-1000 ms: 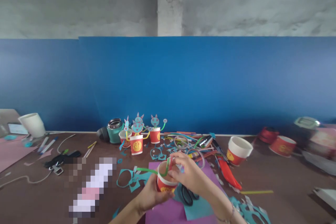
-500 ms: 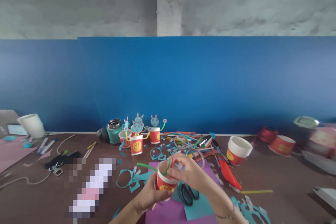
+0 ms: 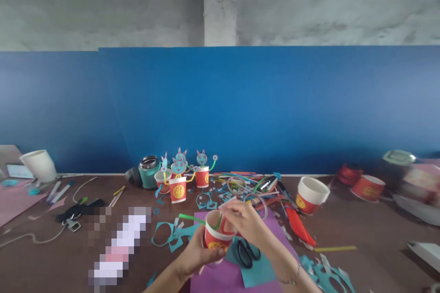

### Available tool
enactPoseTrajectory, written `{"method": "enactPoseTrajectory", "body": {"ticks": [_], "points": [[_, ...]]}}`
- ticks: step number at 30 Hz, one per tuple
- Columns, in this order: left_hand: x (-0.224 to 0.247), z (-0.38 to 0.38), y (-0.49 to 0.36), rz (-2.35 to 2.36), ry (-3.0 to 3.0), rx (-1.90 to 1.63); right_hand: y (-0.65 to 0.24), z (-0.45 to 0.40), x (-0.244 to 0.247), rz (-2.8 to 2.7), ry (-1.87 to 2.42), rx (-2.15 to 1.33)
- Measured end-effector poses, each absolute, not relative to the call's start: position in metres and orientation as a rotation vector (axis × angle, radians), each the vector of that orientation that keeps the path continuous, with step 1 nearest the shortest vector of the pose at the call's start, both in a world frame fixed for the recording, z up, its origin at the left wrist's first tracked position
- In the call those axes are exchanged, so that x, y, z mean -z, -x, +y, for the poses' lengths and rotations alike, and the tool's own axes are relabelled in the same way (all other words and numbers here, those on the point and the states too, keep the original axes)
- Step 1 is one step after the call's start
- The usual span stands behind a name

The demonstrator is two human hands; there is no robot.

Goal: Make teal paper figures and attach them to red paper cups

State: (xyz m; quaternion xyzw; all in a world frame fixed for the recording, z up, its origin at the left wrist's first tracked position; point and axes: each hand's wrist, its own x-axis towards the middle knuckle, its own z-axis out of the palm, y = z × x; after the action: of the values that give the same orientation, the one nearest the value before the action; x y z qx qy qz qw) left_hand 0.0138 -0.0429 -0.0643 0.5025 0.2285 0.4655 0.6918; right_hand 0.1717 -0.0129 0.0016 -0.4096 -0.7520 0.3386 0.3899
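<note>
A red-and-white paper cup (image 3: 220,238) with a yellow print is gripped round its side by my left hand (image 3: 201,252). A green straw (image 3: 192,218) pokes out over the left of its rim and bends down inside. At the right of the rim, my right hand (image 3: 242,219) has its fingers pinched on what looks like a red straw (image 3: 224,226), whose lower part curves into the cup. The fingers hide its upper end. Beneath the hands lie purple paper (image 3: 220,279), a blue sheet (image 3: 259,274) and black-handled scissors (image 3: 245,254).
Several cups (image 3: 178,190) with blue paper animal heads and straw arms stand behind, beside a teal flask (image 3: 149,174). Straws and scraps (image 3: 237,185) are heaped at the back. Stacked cups (image 3: 312,194) and a red bag (image 3: 299,226) sit right; a white cup (image 3: 39,165) stands far left.
My right fingers have shifted slightly at the rim, and more of the red straw shows inside the cup. The left hand holds the cup as before.
</note>
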Motion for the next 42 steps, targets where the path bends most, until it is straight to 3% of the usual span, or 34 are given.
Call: {"method": "enactPoseTrajectory", "body": {"ticks": [11, 15, 19, 29, 36, 42], "points": [[0.075, -0.036, -0.009, 0.718, -0.967, -1.294, -0.206, 0.005, -0.001, -1.688, 1.286, -0.912], [0.07, -0.037, -0.011, 0.724, -0.889, -1.363, -0.194, 0.001, 0.0, -1.432, 1.238, -1.265], [0.075, -0.037, -0.011, 0.738, -0.916, -1.332, -0.173, -0.006, 0.004, -1.139, 1.083, -1.379], [0.081, -0.038, -0.014, 0.565, -1.126, -1.161, -0.174, -0.004, 0.009, -1.658, 1.081, -1.141], [0.049, -0.031, -0.013, 0.784, -0.832, -1.557, -0.177, 0.0, 0.011, -1.618, 1.138, -1.028], [0.012, -0.023, -0.025, 0.775, -0.995, -1.378, -0.175, -0.008, 0.0, -1.696, 0.987, -0.861]]}}
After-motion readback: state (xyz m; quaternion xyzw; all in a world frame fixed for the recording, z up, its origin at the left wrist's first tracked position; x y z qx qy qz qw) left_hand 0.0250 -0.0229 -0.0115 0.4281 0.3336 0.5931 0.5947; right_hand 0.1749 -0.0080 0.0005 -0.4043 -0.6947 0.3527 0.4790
